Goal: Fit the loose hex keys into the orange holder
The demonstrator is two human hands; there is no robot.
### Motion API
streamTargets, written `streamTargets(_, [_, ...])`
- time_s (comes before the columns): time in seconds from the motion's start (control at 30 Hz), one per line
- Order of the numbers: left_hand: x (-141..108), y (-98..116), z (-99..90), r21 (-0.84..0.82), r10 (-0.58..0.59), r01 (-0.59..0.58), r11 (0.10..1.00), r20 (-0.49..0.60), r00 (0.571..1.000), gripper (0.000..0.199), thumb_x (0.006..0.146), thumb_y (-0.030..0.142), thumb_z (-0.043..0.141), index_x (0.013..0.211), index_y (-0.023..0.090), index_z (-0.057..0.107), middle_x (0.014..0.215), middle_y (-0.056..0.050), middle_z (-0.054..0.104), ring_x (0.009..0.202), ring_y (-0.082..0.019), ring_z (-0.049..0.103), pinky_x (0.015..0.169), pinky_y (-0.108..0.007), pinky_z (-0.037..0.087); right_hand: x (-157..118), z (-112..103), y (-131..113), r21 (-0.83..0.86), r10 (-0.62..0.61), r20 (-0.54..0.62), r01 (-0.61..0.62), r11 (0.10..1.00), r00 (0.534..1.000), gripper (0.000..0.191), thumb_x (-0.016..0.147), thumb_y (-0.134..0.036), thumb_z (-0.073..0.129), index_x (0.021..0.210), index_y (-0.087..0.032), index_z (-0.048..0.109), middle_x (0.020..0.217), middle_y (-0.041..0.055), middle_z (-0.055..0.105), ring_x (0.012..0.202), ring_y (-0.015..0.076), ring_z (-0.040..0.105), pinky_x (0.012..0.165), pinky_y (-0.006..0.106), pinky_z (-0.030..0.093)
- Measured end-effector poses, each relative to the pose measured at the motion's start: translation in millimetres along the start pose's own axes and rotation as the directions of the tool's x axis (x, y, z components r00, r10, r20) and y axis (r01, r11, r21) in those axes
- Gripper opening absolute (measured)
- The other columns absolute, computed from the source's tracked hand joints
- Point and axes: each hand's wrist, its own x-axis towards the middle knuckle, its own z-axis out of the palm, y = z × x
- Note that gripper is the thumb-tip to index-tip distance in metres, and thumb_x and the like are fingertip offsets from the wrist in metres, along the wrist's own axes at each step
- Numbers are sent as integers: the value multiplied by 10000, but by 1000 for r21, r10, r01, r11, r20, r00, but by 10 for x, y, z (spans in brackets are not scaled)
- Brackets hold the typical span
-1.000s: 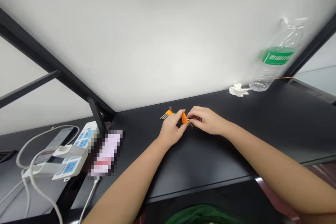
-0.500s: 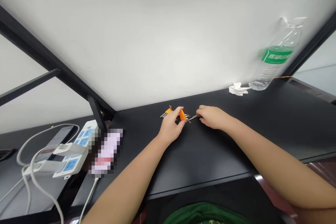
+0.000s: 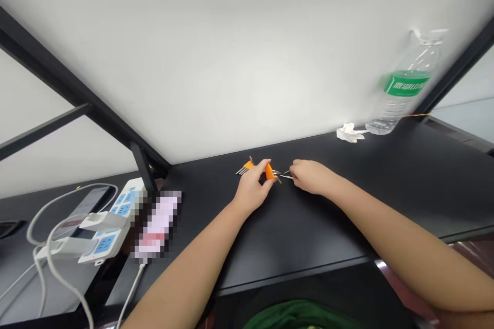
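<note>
Between the thumb and fingers of my left hand [image 3: 252, 189], closed, is an orange plastic holder [image 3: 269, 170]. Thin metal pieces stick out of its right side. Just behind that hand, a second orange part [image 3: 248, 165] shows with several metal rods pointing left; whether the two orange parts are joined is hidden by my fingers. My right hand [image 3: 309, 176] is closed in a pinch on a slim metal piece [image 3: 287, 177], its tip pointing left toward the holder. A small gap seems to separate that tip from the holder's metal pieces. Both hands are low over the black tabletop [image 3: 304, 231].
A clear bottle with a green label [image 3: 408, 83] stands at the back right beside crumpled white tissue [image 3: 349, 133]. On the left lie a blurred-out phone [image 3: 160, 226] with its cable, a white power strip [image 3: 110, 236] with plugs, and another phone [image 3: 90, 200]. A white wall rises behind.
The metal piece in my right hand has drawn slightly away from the orange holder, and more of its pale length shows. My left hand keeps its hold almost unmoved.
</note>
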Motion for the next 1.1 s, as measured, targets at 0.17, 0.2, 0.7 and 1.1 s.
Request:
streamTargets(0.17, [5,-21,2,11,-11,11,1000,-1,1000,519,851,181,694,1354,231,578,1103,-37,725,989,-179,711,943,-347,598,-1,1,-25,-74,-1,-26,-1,997,1000,203,926,-180,468,923,-163,670,1002,88,642,818,193,654,654,266,426])
streamTargets(0.2, [6,-27,4,12,-13,13,1000,2,1000,523,850,178,691,1358,230,575,1105,-37,724,995,-181,710,944,-347,598,0,8,-36,-89,3,-29,-6,996,1000,210,926,-173,461,921,-162,671,1000,91,641,812,193,656,652,266,430])
streamTargets(0.7, [18,-59,-17,65,-3,4,998,-19,1000,527,839,165,705,1349,229,585,1077,-45,734,973,-189,710,931,-363,585,-46,-83,18,152,-164,-385,238,959,908,223,1001,-202,445,1059,-182,660,1040,72,642,840,132,587,747,234,424])
streamTargets(1.1, [0,-58,2,81,-11,11,997,-3,1000,528,848,186,712,1357,224,577,1150,-51,728,1027,-199,710,954,-362,582,-90,-81,-2,180,-180,-488,300,937,854,305,1023,-198,395,1123,-184,683,1096,91,640,868,141,600,771,242,461])
